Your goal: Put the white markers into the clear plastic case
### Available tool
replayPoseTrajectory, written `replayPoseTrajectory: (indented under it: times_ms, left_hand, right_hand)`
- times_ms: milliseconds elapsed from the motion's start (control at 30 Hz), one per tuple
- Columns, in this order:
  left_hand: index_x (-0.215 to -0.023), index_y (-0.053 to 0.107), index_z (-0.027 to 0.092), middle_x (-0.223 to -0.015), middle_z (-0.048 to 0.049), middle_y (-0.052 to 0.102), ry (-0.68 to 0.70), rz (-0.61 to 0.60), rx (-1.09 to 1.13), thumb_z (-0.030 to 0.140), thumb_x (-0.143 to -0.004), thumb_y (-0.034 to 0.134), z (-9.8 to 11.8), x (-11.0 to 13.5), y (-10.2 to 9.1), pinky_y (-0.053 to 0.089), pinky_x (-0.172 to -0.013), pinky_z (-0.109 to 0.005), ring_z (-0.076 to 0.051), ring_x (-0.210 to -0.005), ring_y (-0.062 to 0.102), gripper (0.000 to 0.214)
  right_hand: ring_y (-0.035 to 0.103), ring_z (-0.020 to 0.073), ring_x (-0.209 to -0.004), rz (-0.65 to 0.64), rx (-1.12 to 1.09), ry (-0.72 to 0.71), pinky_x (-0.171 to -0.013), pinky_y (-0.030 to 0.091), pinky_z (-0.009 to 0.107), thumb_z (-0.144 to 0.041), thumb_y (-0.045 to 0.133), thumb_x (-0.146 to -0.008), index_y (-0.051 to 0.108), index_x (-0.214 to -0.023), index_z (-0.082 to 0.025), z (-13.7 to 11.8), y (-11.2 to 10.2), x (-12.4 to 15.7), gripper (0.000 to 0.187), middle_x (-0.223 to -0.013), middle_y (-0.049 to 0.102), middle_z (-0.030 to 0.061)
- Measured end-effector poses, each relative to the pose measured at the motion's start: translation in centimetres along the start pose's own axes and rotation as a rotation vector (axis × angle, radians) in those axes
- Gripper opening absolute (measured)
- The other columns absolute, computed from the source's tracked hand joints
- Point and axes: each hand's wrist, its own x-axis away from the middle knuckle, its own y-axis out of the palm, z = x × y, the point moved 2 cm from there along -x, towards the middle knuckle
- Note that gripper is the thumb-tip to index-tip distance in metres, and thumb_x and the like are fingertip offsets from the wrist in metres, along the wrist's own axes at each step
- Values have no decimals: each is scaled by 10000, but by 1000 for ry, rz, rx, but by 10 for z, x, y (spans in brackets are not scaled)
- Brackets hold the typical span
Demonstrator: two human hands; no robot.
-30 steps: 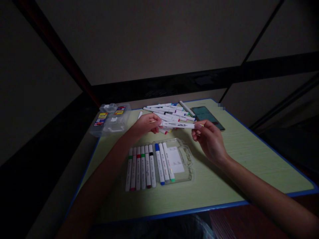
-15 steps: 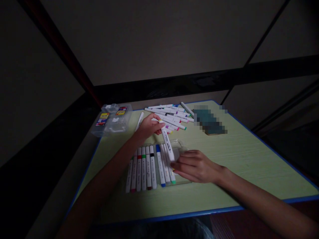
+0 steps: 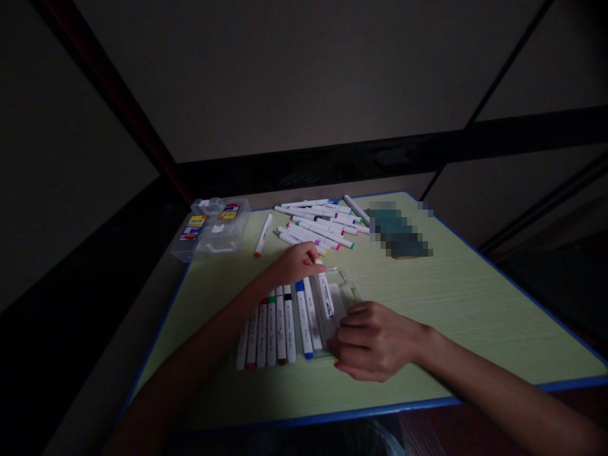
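Observation:
A white marker with a yellow end slants over a clear plastic tray. My left hand pinches its upper end between thumb and fingers. The curled fingers of my right hand close around its lower end and hide most of it; a bit of yellow shows below them. Left of this marker, a row of white markers with blue, black, green and red bands lies side by side in the tray. My left hand covers the upper ends of some of them.
A loose pile of markers lies toward the back of the table. One orange-tipped marker lies apart on its left. A clear plastic case with labels stands at the back left. A pixelated dark flat object lies right of the pile.
Both hands have come down toward me with the marker, lowering it to the tray. My left hand has uncovered the orange-tipped marker and part of the pile.

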Motion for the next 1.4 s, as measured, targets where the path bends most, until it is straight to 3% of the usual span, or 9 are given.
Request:
replayPoseTrajectory:
  times_ms: [300, 633, 1067, 1400]
  left_hand:
    - [-697, 494, 146, -633, 34, 453, 27, 39, -125, 218, -635, 610, -4, 2, 5, 348, -548, -214, -96, -609, 440, 150]
    - [-710, 453, 157, -528, 76, 388, -37, -21, -11, 214, -671, 577, -5, 3, 8, 252, -457, -187, -68, -490, 378, 142]
    - [-692, 424, 158, -523, 79, 409, -14, 4, 150, 189, -645, 600, -16, -4, 13, 285, -466, -182, -65, -487, 410, 185]
    - [-666, 404, 161, -507, 82, 433, -64, -18, 244, 190, -615, 618, -19, -6, 14, 289, -455, -180, -61, -461, 425, 221]
  right_hand:
    - [412, 105, -460, -115, -66, 43, -447, 261, 292, -277, 415, -805, 534, -663, -179, 1, 8, 3, 210, -559, 503, -17]
    - [420, 112, -484, -194, -92, 72, -468, 246, 293, -290, 409, -813, 527, -691, -185, 3, 9, 5, 199, -586, 518, -13]
    - [437, 118, -506, -323, -91, 113, -492, 217, 312, -291, 411, -817, 517, -707, -182, 4, 11, 7, 188, -610, 536, -7]
    - [426, 113, -487, -336, -117, 123, -485, 192, 310, -307, 408, -821, 500, -706, -186, 6, 12, 6, 190, -593, 537, -12]
